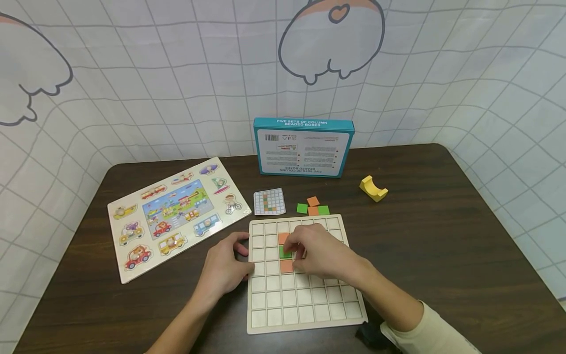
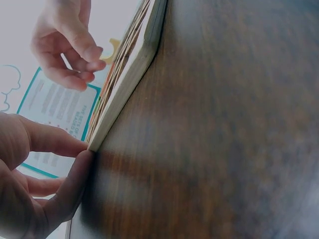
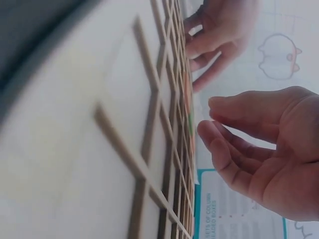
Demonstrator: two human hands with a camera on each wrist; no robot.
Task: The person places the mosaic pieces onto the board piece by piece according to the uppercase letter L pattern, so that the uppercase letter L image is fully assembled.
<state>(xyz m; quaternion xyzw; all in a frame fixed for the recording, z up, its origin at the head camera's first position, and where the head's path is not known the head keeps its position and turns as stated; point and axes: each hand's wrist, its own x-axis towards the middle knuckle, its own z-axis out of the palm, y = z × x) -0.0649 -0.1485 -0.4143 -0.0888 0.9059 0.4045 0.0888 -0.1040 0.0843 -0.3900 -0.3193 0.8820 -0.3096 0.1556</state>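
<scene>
A pale wooden grid board (image 1: 289,314) lies on the dark table, with an orange tile (image 1: 283,238), a green tile (image 1: 284,253) and another orange tile (image 1: 286,266) set in one column. My left hand (image 1: 224,265) holds the board's left edge; thumb and index finger (image 2: 55,139) come together at its rim in the left wrist view. Over the green tile hovers my right hand (image 1: 325,253), which partly covers the column. Its fingers are loosely bent, with a small gap between thumb and index finger in the right wrist view (image 3: 264,149) and nothing between them.
Behind the board lie several loose green and orange tiles (image 1: 313,211) and a grid pattern card (image 1: 269,202). A teal box (image 1: 304,147) stands at the back. Left is a vehicle puzzle board (image 1: 177,211); right, a yellow curved block (image 1: 373,189).
</scene>
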